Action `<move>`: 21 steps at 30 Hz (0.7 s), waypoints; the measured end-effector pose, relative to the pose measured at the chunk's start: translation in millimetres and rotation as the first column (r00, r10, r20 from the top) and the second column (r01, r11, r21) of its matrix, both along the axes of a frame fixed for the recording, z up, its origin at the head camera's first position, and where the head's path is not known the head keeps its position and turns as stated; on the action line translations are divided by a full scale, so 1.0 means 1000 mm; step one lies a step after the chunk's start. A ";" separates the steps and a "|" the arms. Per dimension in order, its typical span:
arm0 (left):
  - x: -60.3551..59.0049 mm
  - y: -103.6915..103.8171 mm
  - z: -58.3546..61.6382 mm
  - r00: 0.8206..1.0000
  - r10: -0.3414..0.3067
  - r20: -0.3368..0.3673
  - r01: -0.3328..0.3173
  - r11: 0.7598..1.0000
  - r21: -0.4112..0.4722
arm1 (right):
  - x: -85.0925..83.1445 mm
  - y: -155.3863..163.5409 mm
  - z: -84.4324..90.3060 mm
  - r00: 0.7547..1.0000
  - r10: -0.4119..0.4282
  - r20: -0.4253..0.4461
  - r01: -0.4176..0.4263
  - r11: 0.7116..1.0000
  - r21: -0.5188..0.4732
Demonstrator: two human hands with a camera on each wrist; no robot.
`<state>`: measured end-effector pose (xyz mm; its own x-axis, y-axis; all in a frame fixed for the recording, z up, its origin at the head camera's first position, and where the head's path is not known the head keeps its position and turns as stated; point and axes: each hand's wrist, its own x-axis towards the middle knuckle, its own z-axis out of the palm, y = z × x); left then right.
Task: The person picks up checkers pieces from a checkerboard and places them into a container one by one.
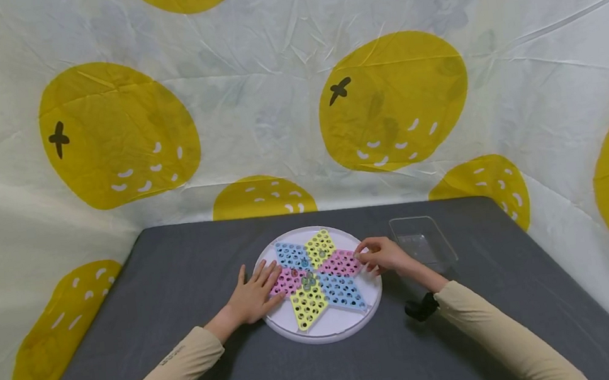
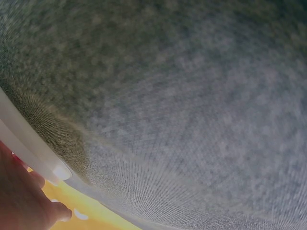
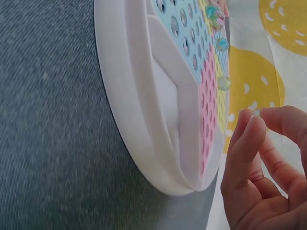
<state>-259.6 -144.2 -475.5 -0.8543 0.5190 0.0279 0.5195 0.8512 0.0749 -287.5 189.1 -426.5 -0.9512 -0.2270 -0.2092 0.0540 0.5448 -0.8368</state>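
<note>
A round white game board (image 1: 328, 334) carries a six-pointed star of pink, yellow and blue sections full of holes. Several glass marbles (image 1: 308, 282) sit near the star's middle, and a pale green marble (image 3: 224, 83) stands out in the right wrist view. My left hand (image 1: 253, 296) rests with spread fingers on the board's left side, over part of a pink section. Above the right pink point, my right hand (image 1: 385, 255) pinches a marble (image 3: 257, 113) between thumb and index finger; mostly the fingertips hide it. The left wrist view catches only part of the left hand (image 2: 24, 199) beside the rim.
A clear plastic box (image 1: 445, 245) stands on the dark grey table (image 1: 192, 254), behind and right of the board. Below the right forearm is a black object (image 1: 421, 307) at the sleeve cuff. A fruit-patterned cloth (image 1: 260, 106) hangs around the table.
</note>
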 end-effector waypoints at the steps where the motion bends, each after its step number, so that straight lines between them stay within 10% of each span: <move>1: 0.000 0.000 0.000 1.000 0.002 0.002 -0.002 1.000 -0.002 | 0.000 0.002 0.001 1.000 -0.009 0.003 0.009 1.000 -0.002; 21: -0.001 -0.001 -0.005 0.999 -0.030 -0.042 0.033 0.998 0.059 | 0.009 0.049 0.022 0.998 -0.009 -0.070 0.004 0.998 -0.068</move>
